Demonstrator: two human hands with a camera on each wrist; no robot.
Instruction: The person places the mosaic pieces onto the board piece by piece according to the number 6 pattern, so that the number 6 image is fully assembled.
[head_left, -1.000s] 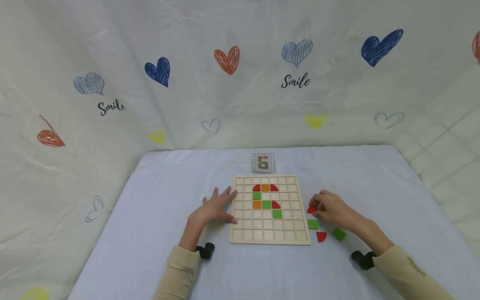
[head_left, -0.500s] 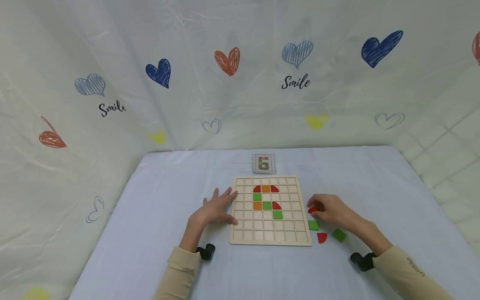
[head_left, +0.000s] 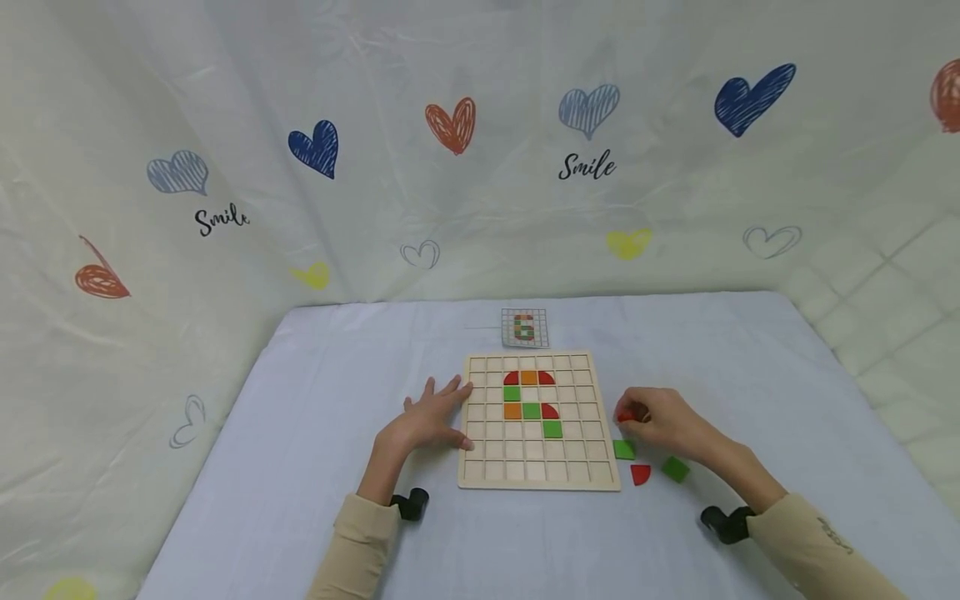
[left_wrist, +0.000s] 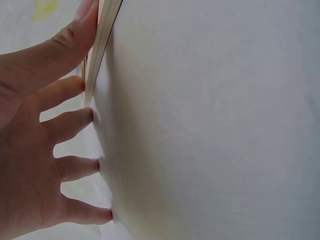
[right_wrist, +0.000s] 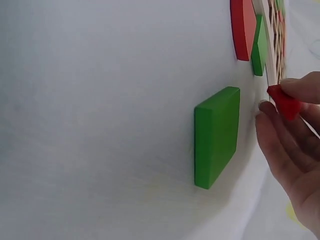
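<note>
My right hand (head_left: 660,419) pinches a red quarter-circle tile (right_wrist: 286,102) between thumb and fingers, just right of the wooden grid board (head_left: 495,473). Fingers spread, my left hand (head_left: 429,418) rests at the board's left edge, thumb and index fingertip on its rim. Set in the board's cells are red quarter-circle tiles, orange square tiles (head_left: 513,411) and green square tiles (head_left: 552,429). Below my right hand lie a green tile (head_left: 624,450), another red quarter-circle tile (head_left: 640,474) and a second green square tile (right_wrist: 216,137).
Behind the board lies a small pattern card (head_left: 525,327) printed with a coloured figure 6 on a grid. A white cloth (head_left: 337,358) covers the table, and a curtain with printed hearts (head_left: 450,125) stands at the back.
The red quarter-circle tile beside the board has turned between my right fingers and shows less from above. My left hand has stayed at the board's edge.
</note>
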